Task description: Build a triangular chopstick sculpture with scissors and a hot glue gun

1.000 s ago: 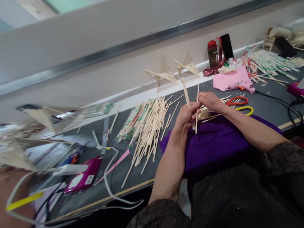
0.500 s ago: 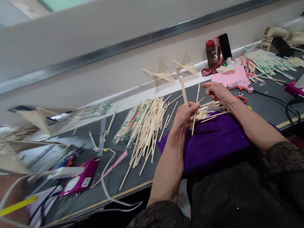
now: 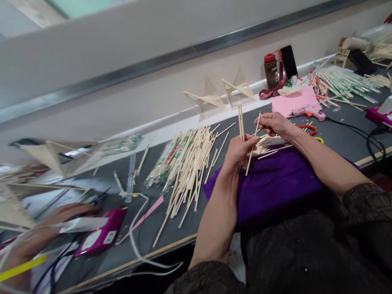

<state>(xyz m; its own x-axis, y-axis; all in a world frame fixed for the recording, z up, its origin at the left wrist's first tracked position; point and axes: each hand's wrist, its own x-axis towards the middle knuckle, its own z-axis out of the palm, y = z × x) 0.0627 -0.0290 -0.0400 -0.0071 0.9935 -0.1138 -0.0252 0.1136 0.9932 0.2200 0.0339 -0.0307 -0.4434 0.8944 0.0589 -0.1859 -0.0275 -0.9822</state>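
My left hand is closed round several upright wooden sticks, with one more stick tilted out under its thumb. At that stick's upper end, my right hand pinches it between thumb and fingers. Below both hands lies a purple cloth. Behind the cloth, loose sticks lie beside orange-handled scissors. To the left spreads a big pile of sticks.
Two fan-shaped stick models stand by the wall. A pink glue gun, pink paper and a bottle are at the back right. Another person's hand is at the left near a magenta box.
My right hand has moved slightly down and left and taken the tilted stick's upper end. The upright sticks have shifted a little. The other person's hand has reached further in at the left.
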